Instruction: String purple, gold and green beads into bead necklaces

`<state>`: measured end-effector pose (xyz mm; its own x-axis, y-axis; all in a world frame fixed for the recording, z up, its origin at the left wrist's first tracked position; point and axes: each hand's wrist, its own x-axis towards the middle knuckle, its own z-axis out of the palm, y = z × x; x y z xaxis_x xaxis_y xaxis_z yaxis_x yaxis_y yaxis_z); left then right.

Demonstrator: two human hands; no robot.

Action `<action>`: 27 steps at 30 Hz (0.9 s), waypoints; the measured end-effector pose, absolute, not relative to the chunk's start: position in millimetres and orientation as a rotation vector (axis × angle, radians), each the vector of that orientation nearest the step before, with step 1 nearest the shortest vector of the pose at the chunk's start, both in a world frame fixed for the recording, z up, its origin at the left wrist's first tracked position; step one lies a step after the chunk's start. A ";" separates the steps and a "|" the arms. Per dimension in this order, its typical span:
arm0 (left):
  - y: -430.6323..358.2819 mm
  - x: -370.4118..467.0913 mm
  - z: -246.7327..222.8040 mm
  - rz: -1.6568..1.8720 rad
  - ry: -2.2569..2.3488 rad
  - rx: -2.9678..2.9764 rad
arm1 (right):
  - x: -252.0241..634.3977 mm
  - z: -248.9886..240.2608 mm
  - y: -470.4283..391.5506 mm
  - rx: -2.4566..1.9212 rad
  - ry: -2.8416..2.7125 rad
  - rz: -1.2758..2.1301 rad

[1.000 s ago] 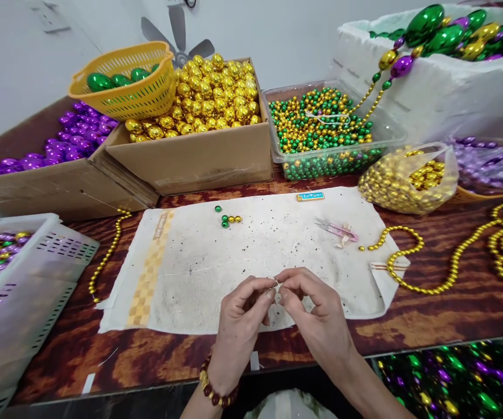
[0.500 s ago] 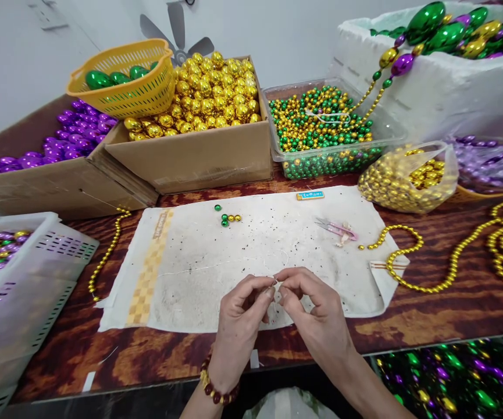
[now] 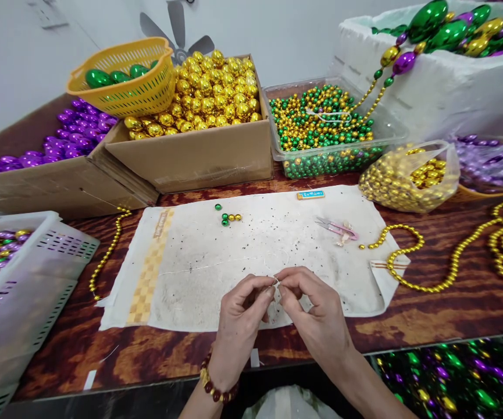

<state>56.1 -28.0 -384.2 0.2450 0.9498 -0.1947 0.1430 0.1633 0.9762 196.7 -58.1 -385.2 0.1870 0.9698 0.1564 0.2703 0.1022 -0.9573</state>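
Note:
My left hand (image 3: 248, 299) and my right hand (image 3: 306, 297) meet fingertip to fingertip above the near edge of a white cloth (image 3: 199, 297). Both pinch a thin pale thread (image 3: 207, 267), which trails leftward over the cloth and curls just beyond my fingers. What the fingertips do with it is too small to make out. Farther up the cloth lie a few loose green beads (image 3: 225, 219) and gold beads (image 3: 235, 217). Small pink-handled snips (image 3: 337, 227) rest to the right, apart from my hands. A beaded bracelet circles my left wrist.
Behind the cloth stand a box of gold balls (image 3: 190, 166), a clear tub of small beads (image 3: 334, 154) and a bag of gold beads (image 3: 386, 183). A gold bead strand (image 3: 452, 262) crosses the table at right; a white basket (image 3: 46, 279) stands left.

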 end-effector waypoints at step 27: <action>-2.5 102.0 -384.2 0.393 0.709 1.235 | 250.4 -388.7 -56.7 -0.884 -0.324 1.287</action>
<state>102.0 -2.5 -384.2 0.7270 0.6287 -0.2759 0.0982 0.3025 0.9481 250.4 -56.7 -388.7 0.2912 0.9221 -0.2548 -0.6917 0.0189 -0.7220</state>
